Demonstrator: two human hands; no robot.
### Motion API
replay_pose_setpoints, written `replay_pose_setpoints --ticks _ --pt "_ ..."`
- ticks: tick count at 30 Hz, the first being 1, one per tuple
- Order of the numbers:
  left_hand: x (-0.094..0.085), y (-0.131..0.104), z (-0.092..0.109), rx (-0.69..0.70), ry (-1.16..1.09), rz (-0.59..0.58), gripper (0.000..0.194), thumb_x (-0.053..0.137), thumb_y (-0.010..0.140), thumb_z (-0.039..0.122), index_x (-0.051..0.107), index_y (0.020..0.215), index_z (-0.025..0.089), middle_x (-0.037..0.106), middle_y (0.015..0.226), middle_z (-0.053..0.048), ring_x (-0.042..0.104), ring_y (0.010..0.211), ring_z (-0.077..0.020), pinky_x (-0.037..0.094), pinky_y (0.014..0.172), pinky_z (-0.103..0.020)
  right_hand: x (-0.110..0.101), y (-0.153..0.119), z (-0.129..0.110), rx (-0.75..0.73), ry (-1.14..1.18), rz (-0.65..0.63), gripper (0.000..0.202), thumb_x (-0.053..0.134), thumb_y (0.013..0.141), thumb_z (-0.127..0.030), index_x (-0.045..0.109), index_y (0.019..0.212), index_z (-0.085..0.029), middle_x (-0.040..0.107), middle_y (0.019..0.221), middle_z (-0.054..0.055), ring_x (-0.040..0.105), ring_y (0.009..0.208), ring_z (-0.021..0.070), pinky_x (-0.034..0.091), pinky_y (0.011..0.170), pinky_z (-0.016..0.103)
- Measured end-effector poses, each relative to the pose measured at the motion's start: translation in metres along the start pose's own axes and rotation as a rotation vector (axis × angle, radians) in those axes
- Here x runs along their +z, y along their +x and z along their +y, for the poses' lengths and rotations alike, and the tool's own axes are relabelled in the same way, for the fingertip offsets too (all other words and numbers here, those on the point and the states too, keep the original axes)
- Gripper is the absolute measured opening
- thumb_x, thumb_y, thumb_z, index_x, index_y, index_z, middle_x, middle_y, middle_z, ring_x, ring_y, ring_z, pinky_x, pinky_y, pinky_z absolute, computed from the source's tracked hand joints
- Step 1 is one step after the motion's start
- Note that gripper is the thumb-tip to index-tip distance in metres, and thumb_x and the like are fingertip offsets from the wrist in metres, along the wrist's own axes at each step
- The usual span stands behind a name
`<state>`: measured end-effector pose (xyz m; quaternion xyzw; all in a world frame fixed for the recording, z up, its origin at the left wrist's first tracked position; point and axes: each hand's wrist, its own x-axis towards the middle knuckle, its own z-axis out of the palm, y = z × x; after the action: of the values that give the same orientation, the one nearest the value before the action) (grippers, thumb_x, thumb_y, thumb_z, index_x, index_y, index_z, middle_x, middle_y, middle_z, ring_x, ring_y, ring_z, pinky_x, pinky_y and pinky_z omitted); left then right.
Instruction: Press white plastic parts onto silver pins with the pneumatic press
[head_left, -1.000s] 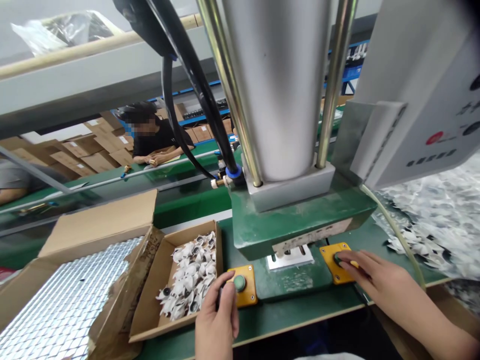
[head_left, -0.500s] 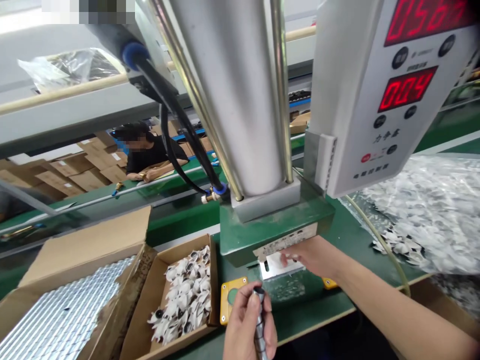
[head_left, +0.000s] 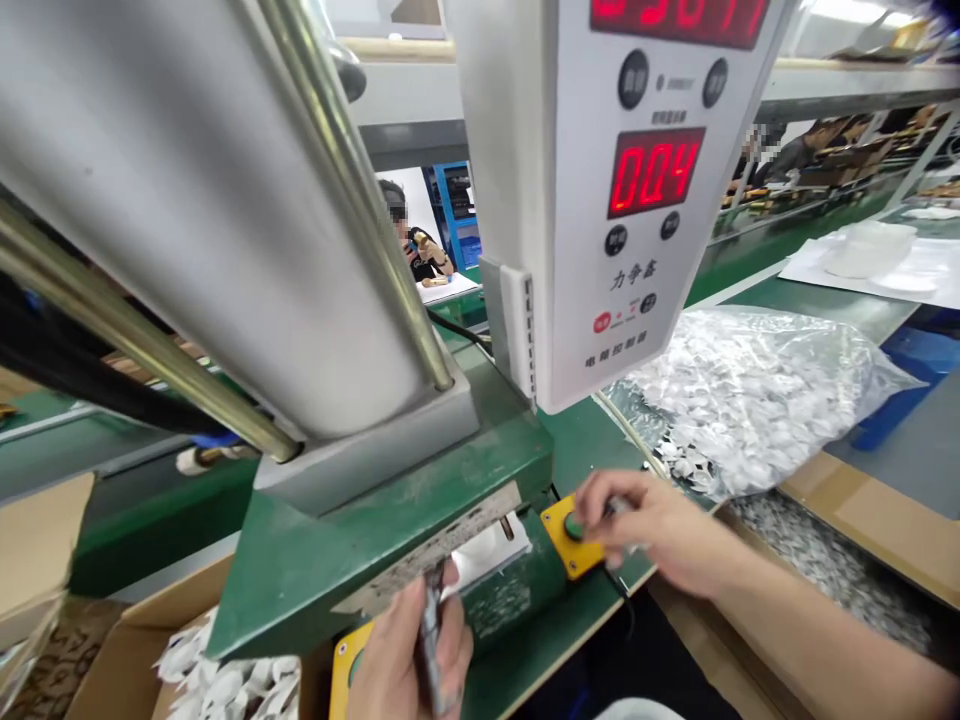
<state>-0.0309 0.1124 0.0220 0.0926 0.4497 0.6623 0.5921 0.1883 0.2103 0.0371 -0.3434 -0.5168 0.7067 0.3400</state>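
My left hand [head_left: 401, 650] is closed around a shiny ringed metal tube [head_left: 430, 640], held upright in front of the press [head_left: 405, 540]. Over the yellow button box [head_left: 556, 545] on the right is my right hand [head_left: 652, 525], its fingers curled around a small grey metallic piece [head_left: 619, 508], partly hidden and blurred. The fingertips are close to the green button [head_left: 574, 526]; whether they touch it I cannot tell. A bright metal plate [head_left: 487, 555] lies under the press head, just beyond my left fingertips.
A control box [head_left: 577, 370] with red digits hangs right of the press cylinder [head_left: 247, 230]. A clear bag of white parts [head_left: 757, 390] lies at right. White pieces [head_left: 232, 690] fill a carton at lower left, beside another yellow button box [head_left: 345, 660]. A person [head_left: 420, 250] sits beyond.
My right hand has moved from under the press head to the right-hand button box. My left hand still holds the metal tube. The view has turned right and come closer to the press.
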Motion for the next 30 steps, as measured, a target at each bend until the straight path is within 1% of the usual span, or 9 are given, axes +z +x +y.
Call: replay_pose_setpoints --ticks 3,5,7,9,16,23,25,27,30 --pt "0.022 0.015 0.002 -0.038 -0.07 -0.111 0.011 0.063 0.075 0.023 0.059 0.08 0.013 0.039 0.052 0.004 0.033 0.042 -0.0057 0.03 0.037 -0.015 -0.072 -0.009 -0.007 -0.055 -0.476 0.276 0.022 0.061 0.078 -0.039 0.063 0.091 -0.021 0.059 0.073 -0.001 0.046 0.047 0.0084 0.039 0.045 0.022" --pt "0.029 0.023 0.0 -0.059 -0.131 -0.192 0.006 0.06 0.077 0.019 0.057 0.077 0.014 0.037 0.054 0.004 0.032 0.043 -0.0057 0.031 0.038 -0.015 -0.11 -0.009 -0.006 -0.06 -0.984 0.352 0.03 0.048 0.087 -0.046 0.063 0.099 -0.023 0.064 0.078 0.002 0.056 0.058 0.0139 0.044 0.051 0.024" --pt "0.032 0.029 -0.002 -0.047 -0.207 -0.221 0.005 0.059 0.076 0.016 0.054 0.075 0.015 0.035 0.054 0.005 0.032 0.043 -0.0058 0.03 0.038 -0.015 -0.135 -0.006 0.002 -0.084 -1.336 0.359 0.032 0.041 0.09 -0.044 0.065 0.097 -0.024 0.066 0.089 0.004 0.061 0.074 0.019 0.047 0.063 0.028" --pt "0.036 0.032 -0.004 -0.012 -0.258 -0.204 0.01 0.059 0.072 0.011 0.051 0.07 0.015 0.033 0.054 0.005 0.032 0.043 -0.0058 0.03 0.037 -0.015 -0.146 0.001 0.015 -0.102 -1.487 0.325 0.029 0.04 0.09 -0.037 0.067 0.093 -0.024 0.066 0.093 0.005 0.062 0.081 0.0221 0.046 0.068 0.031" --pt "0.05 0.021 -0.003 0.016 -0.087 -0.126 0.024 0.06 0.072 0.017 0.041 0.057 0.018 0.033 0.053 0.006 0.028 0.04 -0.0047 0.027 0.033 -0.014 -0.149 0.027 0.048 -0.095 -1.696 0.21 0.019 0.046 0.081 -0.018 0.065 0.08 -0.018 0.061 0.074 0.008 0.062 0.061 0.0213 0.038 0.051 0.027" --pt "0.02 0.002 -0.012 -0.013 -0.151 -0.051 0.013 0.051 0.082 0.028 0.056 0.078 0.017 0.038 0.055 0.005 0.027 0.036 -0.0043 0.02 0.028 -0.015 -0.154 0.018 0.046 -0.129 -1.655 0.223 0.013 0.049 0.082 -0.026 0.053 0.07 -0.023 0.06 0.062 0.001 0.058 0.055 0.0178 0.035 0.048 0.026" --pt "0.012 -0.004 -0.014 -0.019 -0.115 -0.045 0.013 0.049 0.085 0.029 0.056 0.084 0.018 0.039 0.058 0.005 0.027 0.037 -0.0034 0.02 0.029 -0.014 -0.15 0.006 0.034 -0.151 -1.63 0.291 0.016 0.044 0.088 -0.033 0.054 0.077 -0.024 0.063 0.071 0.002 0.059 0.057 0.0165 0.037 0.049 0.026" --pt "0.008 -0.01 -0.018 -0.008 -0.04 -0.027 0.013 0.051 0.085 0.031 0.055 0.088 0.019 0.042 0.061 0.005 0.028 0.037 -0.0025 0.021 0.031 -0.013 -0.134 -0.007 0.015 -0.228 -1.61 0.482 0.022 0.043 0.089 -0.044 0.055 0.09 -0.026 0.064 0.086 0.004 0.06 0.062 0.0173 0.039 0.051 0.028" --pt "0.006 -0.017 -0.025 -0.014 0.062 -0.043 0.017 0.055 0.083 0.036 0.054 0.089 0.021 0.046 0.062 0.005 0.028 0.035 -0.0013 0.021 0.031 -0.012 -0.082 -0.021 -0.007 -0.442 -1.54 0.705 0.034 0.043 0.086 -0.056 0.055 0.105 -0.031 0.063 0.094 0.003 0.06 0.064 0.0184 0.042 0.053 0.03"
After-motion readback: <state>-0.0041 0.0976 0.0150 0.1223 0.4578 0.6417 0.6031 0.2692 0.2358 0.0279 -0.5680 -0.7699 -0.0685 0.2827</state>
